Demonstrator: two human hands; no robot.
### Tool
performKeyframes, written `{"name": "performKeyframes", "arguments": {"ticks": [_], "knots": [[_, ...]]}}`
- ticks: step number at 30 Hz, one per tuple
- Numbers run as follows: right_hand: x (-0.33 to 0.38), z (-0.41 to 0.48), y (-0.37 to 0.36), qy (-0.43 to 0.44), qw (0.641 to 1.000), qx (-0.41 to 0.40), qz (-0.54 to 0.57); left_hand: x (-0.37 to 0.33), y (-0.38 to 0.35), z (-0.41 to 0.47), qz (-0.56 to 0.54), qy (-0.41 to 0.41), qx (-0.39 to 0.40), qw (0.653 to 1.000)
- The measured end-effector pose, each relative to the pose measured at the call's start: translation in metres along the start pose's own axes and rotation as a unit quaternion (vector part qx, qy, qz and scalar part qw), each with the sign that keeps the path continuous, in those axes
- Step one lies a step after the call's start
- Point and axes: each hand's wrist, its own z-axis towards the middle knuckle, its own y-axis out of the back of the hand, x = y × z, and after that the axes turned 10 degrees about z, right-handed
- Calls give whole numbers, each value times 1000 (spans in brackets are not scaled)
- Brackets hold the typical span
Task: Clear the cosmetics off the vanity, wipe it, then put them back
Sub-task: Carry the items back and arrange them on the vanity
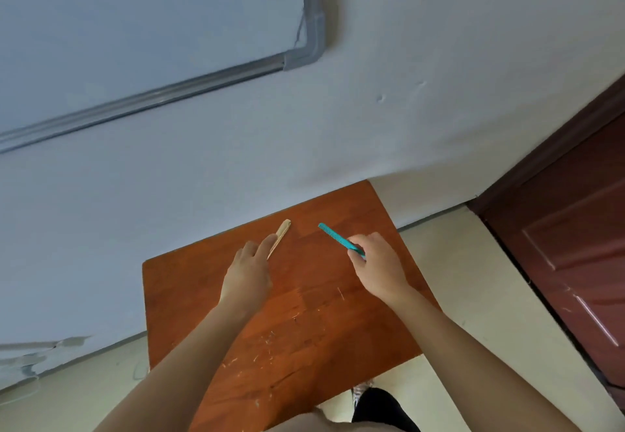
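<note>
Surface [321,313] bears teal comb [333,233], pinched by right grip [375,259], and wooden comb [283,228] under flat-fingered left grip [248,266]. We cannot judge the stage.

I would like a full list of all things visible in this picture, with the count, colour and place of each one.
orange-brown wooden table top: one, orange-brown, scratched, centre, against the wall
teal plastic comb: one, teal, over the table's far part, in the right hand
pale beige flat stick: one, beige, at the table's far part, under the left fingers
grey-framed whiteboard: one, white, on the wall, upper left
painted wall: one, pale bluish white, behind the table
dark red-brown panelled door: one, right edge
smooth floor: cream, around the table
black trouser leg: one, bottom edge
left hand: one, touches the stick
right hand: one, grips the comb
</note>
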Motion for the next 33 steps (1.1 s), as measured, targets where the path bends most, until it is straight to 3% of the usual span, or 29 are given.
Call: {"name": "performKeyframes", "arguments": {"ticks": [4,8,16,21,26,30,33], "knots": [[23,-7,47,6,996,-79,40,-14,50,8,-9,-69,-74,995],[22,-54,80,-31,982,-168,81,-42,72,6,-26,-191,-134,972],[-44,-217,121,-173,920,-343,72,-175,55,-43,-31,-384,-64,921],[-82,-347,146,-268,844,-458,77,-274,44,-131,5,-501,-41,864],[-121,-473,144,-337,773,-529,92,-352,27,-245,37,-618,-79,781],[-157,-578,136,-367,720,-578,114,-406,-6,-347,-21,-713,-83,696],[-190,-666,127,-381,686,-609,117,-446,-43,-431,-44,-737,-70,671]]}}
